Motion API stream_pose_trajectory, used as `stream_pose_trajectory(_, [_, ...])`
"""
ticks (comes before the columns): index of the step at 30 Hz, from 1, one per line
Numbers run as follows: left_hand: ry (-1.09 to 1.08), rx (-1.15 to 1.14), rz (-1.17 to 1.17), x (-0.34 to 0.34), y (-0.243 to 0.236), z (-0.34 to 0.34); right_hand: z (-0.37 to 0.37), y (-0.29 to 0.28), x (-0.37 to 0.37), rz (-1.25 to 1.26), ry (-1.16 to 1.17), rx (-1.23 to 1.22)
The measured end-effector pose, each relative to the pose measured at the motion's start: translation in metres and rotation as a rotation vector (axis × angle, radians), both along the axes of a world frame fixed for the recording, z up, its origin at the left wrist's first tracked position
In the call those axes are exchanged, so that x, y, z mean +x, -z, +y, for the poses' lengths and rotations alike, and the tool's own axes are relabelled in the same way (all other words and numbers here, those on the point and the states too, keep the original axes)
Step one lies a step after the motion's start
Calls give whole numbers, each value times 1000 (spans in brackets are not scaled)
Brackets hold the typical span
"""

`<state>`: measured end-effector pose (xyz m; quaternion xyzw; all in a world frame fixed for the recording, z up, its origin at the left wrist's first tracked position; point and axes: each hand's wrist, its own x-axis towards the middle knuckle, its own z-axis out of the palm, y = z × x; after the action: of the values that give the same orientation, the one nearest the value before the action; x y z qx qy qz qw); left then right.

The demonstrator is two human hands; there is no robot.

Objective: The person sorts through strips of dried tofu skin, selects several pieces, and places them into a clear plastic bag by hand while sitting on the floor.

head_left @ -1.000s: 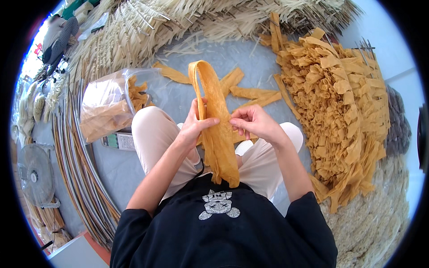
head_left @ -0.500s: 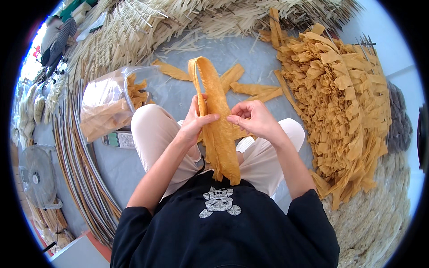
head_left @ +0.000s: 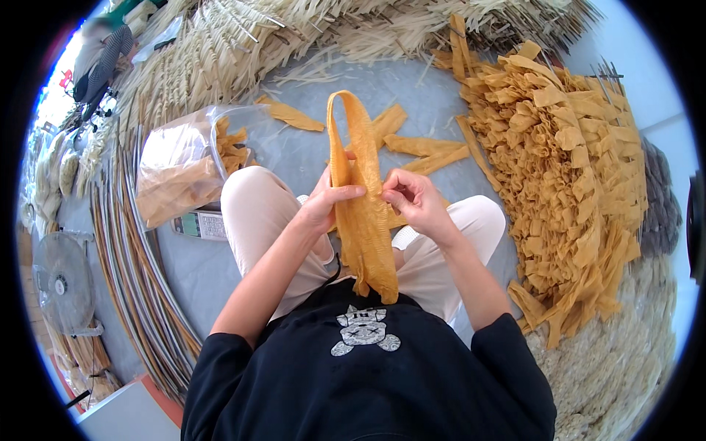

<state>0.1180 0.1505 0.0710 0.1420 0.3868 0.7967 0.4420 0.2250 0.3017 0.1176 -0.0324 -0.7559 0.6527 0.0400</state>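
Held up between the bent legs of the pale trousers (head_left: 254, 213): a long, thin amber strip (head_left: 368, 228), looped at the top, lower end hanging by the black shirt (head_left: 294, 375). In the left hand (head_left: 323, 202), grip holding the strip, thumb across the front. At the right hand (head_left: 421, 206), grip narrow, fingertips by the strip's right edge; cannot tell whether closed on it. Likeliest trouble, judging by the wrinkled thinness: a tear at that edge, from too sharp a pull. Also possible: a twisted loop, from a slackened left thumb; after a drop, mixing with loose strips (head_left: 301, 116) on the floor (head_left: 184, 257).
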Motion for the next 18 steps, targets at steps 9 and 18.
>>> stream_pose_trajectory(9, [79,83,-125,-3,11,0,-21,12,4,215,136,-145])
stream_pose_trajectory(18, [31,13,-88,2,-2,5,-25,13,0,433,373,8])
